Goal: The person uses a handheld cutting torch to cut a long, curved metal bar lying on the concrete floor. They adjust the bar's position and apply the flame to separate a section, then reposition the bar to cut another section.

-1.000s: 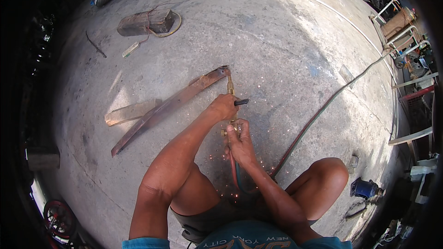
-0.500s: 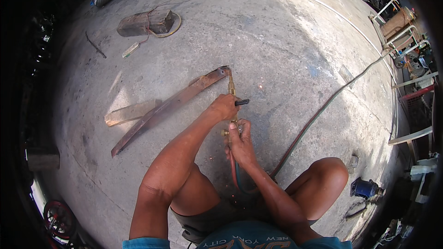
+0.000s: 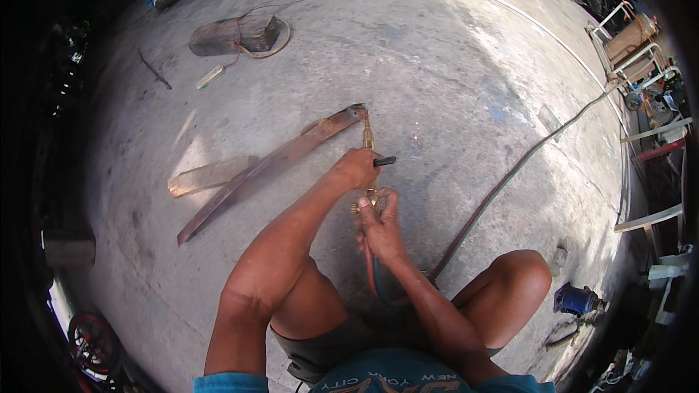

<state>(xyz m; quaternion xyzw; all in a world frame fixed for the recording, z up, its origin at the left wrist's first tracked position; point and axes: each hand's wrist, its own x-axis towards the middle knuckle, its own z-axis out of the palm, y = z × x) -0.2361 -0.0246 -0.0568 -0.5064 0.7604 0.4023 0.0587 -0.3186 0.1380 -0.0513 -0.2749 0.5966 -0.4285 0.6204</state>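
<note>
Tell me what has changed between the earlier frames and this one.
The sparks scattered over the concrete floor a second ago have almost all gone. The view has shifted slightly, leaving things a touch farther right in the picture. Nothing was taken up or let go: the left hand and right hand still hold the brass gas torch, its tip at the far end of the rusty metal bar.

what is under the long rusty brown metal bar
A pale, squared wooden beam runs under the rusty brown metal bar, its left end sticking out over grey concrete floor. Whatever the bar covers, including any contact, cannot be seen.
</note>
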